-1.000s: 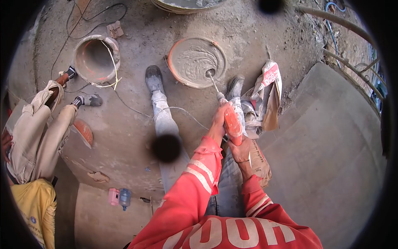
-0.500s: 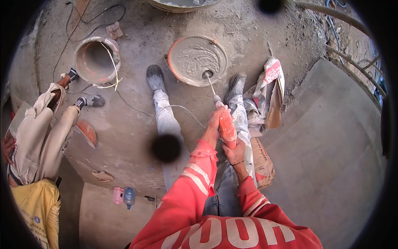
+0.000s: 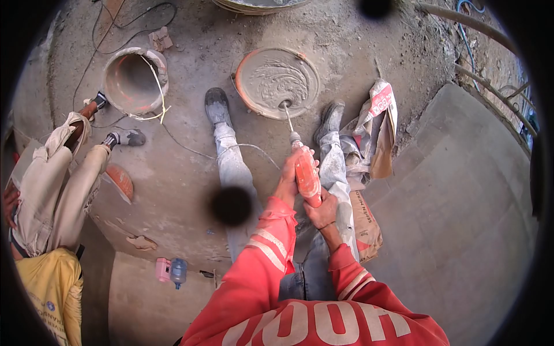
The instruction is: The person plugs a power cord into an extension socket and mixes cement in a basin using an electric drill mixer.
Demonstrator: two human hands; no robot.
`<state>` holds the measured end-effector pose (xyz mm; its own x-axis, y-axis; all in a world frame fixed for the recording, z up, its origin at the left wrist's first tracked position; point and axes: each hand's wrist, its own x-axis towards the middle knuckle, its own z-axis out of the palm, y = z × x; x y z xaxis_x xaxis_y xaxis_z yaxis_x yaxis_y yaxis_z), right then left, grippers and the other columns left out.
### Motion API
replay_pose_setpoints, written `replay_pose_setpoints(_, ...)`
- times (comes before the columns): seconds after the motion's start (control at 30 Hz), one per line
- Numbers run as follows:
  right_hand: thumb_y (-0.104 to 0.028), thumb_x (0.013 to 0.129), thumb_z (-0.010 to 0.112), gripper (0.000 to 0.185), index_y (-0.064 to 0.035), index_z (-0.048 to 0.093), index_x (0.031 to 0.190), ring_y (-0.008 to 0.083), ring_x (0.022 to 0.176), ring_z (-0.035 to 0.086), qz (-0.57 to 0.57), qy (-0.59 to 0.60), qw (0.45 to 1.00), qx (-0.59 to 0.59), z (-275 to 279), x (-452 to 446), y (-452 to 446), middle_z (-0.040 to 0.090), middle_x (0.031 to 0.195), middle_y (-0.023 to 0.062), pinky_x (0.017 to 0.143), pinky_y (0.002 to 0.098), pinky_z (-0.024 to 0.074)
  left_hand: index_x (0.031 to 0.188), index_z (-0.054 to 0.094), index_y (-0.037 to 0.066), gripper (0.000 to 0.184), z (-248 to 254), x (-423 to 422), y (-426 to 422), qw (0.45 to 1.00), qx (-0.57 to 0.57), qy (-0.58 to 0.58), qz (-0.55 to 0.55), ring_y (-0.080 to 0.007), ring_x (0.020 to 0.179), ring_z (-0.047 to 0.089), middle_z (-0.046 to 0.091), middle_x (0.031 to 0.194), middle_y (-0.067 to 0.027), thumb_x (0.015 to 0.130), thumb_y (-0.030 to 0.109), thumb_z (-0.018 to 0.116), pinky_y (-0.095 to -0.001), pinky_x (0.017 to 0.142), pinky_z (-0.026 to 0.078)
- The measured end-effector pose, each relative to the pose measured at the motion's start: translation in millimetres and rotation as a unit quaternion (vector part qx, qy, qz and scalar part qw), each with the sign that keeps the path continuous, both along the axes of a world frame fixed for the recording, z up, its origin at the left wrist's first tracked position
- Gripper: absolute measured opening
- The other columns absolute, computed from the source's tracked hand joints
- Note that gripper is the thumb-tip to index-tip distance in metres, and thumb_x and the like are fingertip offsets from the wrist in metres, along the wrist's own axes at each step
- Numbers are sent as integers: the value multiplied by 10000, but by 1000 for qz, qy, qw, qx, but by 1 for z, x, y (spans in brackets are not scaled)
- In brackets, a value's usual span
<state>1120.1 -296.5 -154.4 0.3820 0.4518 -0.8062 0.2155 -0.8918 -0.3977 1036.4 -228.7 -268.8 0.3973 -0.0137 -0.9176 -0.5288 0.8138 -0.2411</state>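
Both my hands grip a red power drill (image 3: 307, 177) coated with grey dust. My left hand (image 3: 289, 176) wraps round its body near the front, and my right hand (image 3: 323, 210) closes on its rear end. A thin mixing rod (image 3: 289, 122) runs from the drill down into wet grey mortar (image 3: 276, 78), and its lower end is hidden in a small hollow there. The mortar fills a round bucket with an orange-red rim (image 3: 245, 98), which stands on the floor just beyond my feet. A cable (image 3: 254, 146) trails leftward near the drill.
An open bucket (image 3: 107, 86) with a pale cord stands at left, near a seated person in a yellow shirt (image 3: 52, 282). Torn cement bags (image 3: 384, 132) lie by my right leg. Another tub (image 3: 259, 8) is at the far edge. Bottles (image 3: 178, 271) stand behind left.
The drill and both hands have shifted slightly left. The rod's entry point in the mortar has moved a little left, and the swirl pattern has changed.
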Motion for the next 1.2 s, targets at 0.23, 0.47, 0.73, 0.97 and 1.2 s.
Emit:
replay_pose_setpoints(0.23,-146,675,724,378,-15,720,1030,287,820,740,28,3,1000,0,-10,-9,20,737,859,182,755,359,551,1156,561,60,390,-8,-17,19,1000,13,-3,17,-256,866,668,632,1089,-95,924,363,641,-427,726,594)
replay_pose_setpoints(0.47,-171,684,736,291,-35,709,939,386,782,711,33,-17,998,46,-16,-21,41,712,813,208,718,406,554,1103,563,59,332,-10,-30,49,999,19,-1,29,-257,837,669,639,1064,-96,938,343,613,-434,716,593)
replay_pose_setpoints(0.73,-176,688,733,285,-24,684,924,409,792,698,76,-29,996,29,-11,-22,67,701,807,222,714,432,548,1096,574,33,368,-10,-32,64,998,30,-5,48,-259,840,672,638,1037,-101,937,363,611,-435,725,593)
replay_pose_setpoints(0.97,-174,669,741,310,-20,683,932,408,810,698,78,-27,996,28,-9,-21,75,701,826,227,730,428,546,1094,578,34,371,-9,-33,70,998,32,-7,61,-264,816,675,646,1010,-100,937,368,616,-429,712,593)
replay_pose_setpoints(1.2,-88,736,698,123,13,631,755,119,498,553,-205,118,969,-65,-13,-20,53,611,621,37,468,283,410,1027,619,66,306,-11,-1,71,992,60,97,-62,-209,770,647,644,950,-58,832,251,767,-357,686,543)
